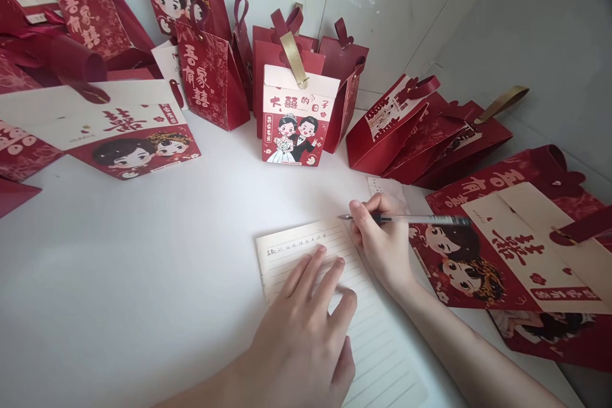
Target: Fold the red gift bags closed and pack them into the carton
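A lined notebook [377, 357] lies on the white table, with one row of small handwriting along its top line. My left hand [306, 319] rests on the page with its fingers spread, covering part of the lines. At the page's upper right, my right hand [385, 242] grips a clear-barrelled pen [425, 220]. The pen lies nearly level, its tip pointing left, close to the top edge of the notebook. Beyond the page stands a small red and white gift box [299, 118] with a cartoon couple and a gold strap.
Several red gift boxes with strap handles line the back, such as a patterned box [210, 76]. A large box [138, 134] stands at left; another [521, 248] lies close beside my right forearm. A small white slip [385, 186] lies behind my right hand. Tiled wall [401, 6] borders the table [119, 280].
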The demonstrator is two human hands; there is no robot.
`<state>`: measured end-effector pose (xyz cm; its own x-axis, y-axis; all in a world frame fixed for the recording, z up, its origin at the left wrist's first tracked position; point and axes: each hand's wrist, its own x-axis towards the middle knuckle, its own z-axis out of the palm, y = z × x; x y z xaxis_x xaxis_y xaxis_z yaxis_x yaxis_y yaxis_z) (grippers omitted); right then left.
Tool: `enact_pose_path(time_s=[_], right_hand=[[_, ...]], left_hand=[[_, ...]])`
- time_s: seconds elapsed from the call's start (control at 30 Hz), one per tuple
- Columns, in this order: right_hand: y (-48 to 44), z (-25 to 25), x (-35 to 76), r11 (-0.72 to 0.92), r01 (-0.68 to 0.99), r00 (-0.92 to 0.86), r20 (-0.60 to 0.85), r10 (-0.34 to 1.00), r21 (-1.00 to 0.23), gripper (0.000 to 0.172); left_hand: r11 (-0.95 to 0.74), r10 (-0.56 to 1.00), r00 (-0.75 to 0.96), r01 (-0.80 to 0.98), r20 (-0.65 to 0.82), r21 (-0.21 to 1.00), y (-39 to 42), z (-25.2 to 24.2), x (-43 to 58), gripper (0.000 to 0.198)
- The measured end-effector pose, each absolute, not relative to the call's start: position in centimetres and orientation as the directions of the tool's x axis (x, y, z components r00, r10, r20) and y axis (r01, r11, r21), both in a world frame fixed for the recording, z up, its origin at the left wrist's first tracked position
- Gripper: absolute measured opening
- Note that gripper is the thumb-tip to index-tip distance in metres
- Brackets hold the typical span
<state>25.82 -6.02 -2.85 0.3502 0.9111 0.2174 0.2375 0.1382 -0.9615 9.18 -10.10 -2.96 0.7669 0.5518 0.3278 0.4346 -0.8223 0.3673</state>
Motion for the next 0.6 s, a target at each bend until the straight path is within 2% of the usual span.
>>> enact_pose_path(time_s=[0.07, 0.17, 0.27, 0.37, 0.43, 0.5, 0.53, 0.6], right_hand=[[-5.9, -3.1, 26.6, 0.245, 0.315, 0.302, 0.342, 0.890, -0.917, 0.020], [-5.7, -3.3, 27.8, 0.440, 0.583, 0.057, 0.574, 0.817, -0.683, 0.007], [-5.5, -3.1, 28.4, 0.550, 0.696, -0.211, 0.600, 0.771, -0.462, 0.025], [-5.3, -2.9, 28.4, 0.569, 0.748, -0.237, 0.663, 0.710, -0.342, 0.035], [-5.3, -2.9, 28.4, 0.549, 0.772, -0.148, 0.750, 0.644, -0.319, 0.028], [-5.3, -2.8, 28.4, 0.527, 0.772, -0.083, 0.766, 0.637, -0.355, 0.013], [-5.4, -2.7, 28.3, 0.513, 0.768, -0.083, 0.735, 0.673, -0.383, 0.005], [-5.5, -2.6, 27.9, 0.427, 0.782, -0.110, 0.572, 0.813, -0.455, 0.011]], left_hand=[[-0.822, 0.550, 0.751, 0.408, 0.365, 0.398, -10.0, -2.8, 9.0, 0.029], [-0.811, 0.551, 0.708, 0.329, 0.442, 0.484, -9.4, -2.6, 8.8, 0.020], [-0.810, 0.537, 0.665, 0.236, 0.519, 0.536, -8.1, -2.3, 8.4, 0.014], [-0.822, 0.543, 0.602, 0.235, 0.586, 0.520, -6.0, -2.0, 7.8, 0.021], [-0.823, 0.559, 0.546, 0.277, 0.624, 0.495, -4.4, -1.9, 7.2, 0.020], [-0.810, 0.586, 0.487, 0.340, 0.648, 0.477, -2.9, -1.8, 6.6, 0.022], [-0.791, 0.612, 0.463, 0.377, 0.641, 0.482, -2.2, -1.8, 6.2, 0.023], [-0.730, 0.682, 0.430, 0.445, 0.592, 0.518, -1.3, -1.9, 5.6, 0.025]])
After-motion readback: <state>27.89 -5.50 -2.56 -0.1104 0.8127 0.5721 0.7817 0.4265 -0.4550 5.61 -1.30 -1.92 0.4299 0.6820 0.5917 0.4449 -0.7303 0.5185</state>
